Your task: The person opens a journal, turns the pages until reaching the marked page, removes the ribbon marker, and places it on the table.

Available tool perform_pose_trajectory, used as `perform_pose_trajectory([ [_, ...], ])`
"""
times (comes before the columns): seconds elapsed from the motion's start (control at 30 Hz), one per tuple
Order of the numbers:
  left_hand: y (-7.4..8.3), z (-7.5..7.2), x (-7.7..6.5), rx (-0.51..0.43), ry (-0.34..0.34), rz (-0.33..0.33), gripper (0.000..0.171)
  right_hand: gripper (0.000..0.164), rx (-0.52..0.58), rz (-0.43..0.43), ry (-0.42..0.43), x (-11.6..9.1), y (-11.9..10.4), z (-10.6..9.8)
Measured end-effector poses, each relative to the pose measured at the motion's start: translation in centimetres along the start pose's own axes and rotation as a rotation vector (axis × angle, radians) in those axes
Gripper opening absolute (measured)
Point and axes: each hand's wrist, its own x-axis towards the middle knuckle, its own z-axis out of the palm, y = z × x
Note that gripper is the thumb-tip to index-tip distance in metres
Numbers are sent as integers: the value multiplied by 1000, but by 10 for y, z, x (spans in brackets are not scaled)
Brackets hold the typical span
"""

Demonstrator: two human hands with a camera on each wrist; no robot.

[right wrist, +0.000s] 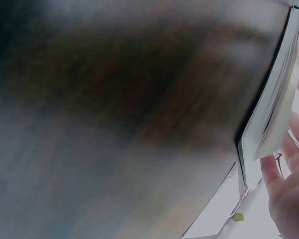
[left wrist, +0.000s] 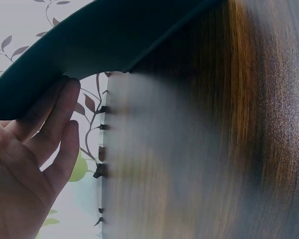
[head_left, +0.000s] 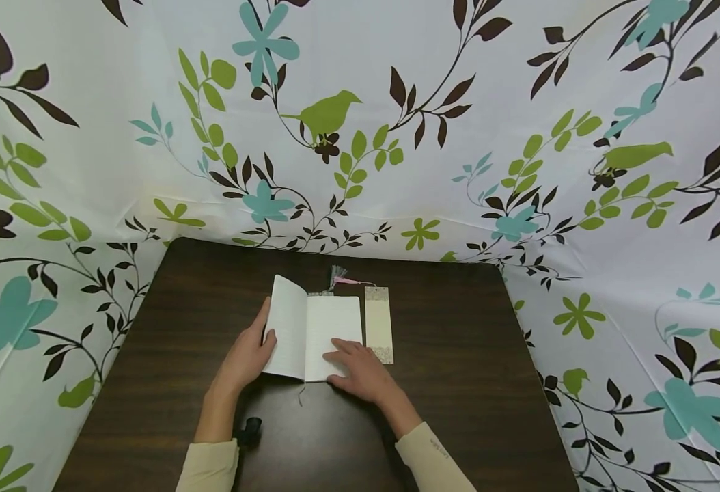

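Note:
An open notebook (head_left: 334,335) with pale pages lies on the dark table, a thin ribbon hanging from its bottom edge. My left hand (head_left: 244,359) holds its raised left side, thumb over the page and fingers behind the cover. Seen from the left wrist, the dark green cover (left wrist: 94,45) tilts up off the table with fingers against its outer side. My right hand (head_left: 363,372) rests on the lower part of the right page, fingers spread. In the right wrist view the page block (right wrist: 276,99) shows edge-on beside those fingers.
A cream bookmark (head_left: 378,324) with a pink tassel (head_left: 348,281) lies just right of the notebook. A grey tassel (head_left: 337,272) and a patterned strip show behind the notebook's top edge. Floral cloth (head_left: 348,225) hangs around the dark table (head_left: 458,342).

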Motion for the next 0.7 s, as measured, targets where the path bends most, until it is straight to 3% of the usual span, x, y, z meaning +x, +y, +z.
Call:
perform_pose_trajectory([
  [0.2, 2, -1, 0, 6, 0, -11, 72, 20, -36, -62, 67, -5, 6, 0],
  [0.33, 3, -1, 0, 8, 0, -22, 72, 13, -78, -58, 109, -12, 10, 1],
  [0.57, 2, -1, 0, 11, -5, -27, 73, 16, -57, -30, 179, -20, 14, 4],
  [0.7, 2, -1, 0, 14, -3, -27, 73, 40, -32, 43, 285, -19, 15, 8],
])
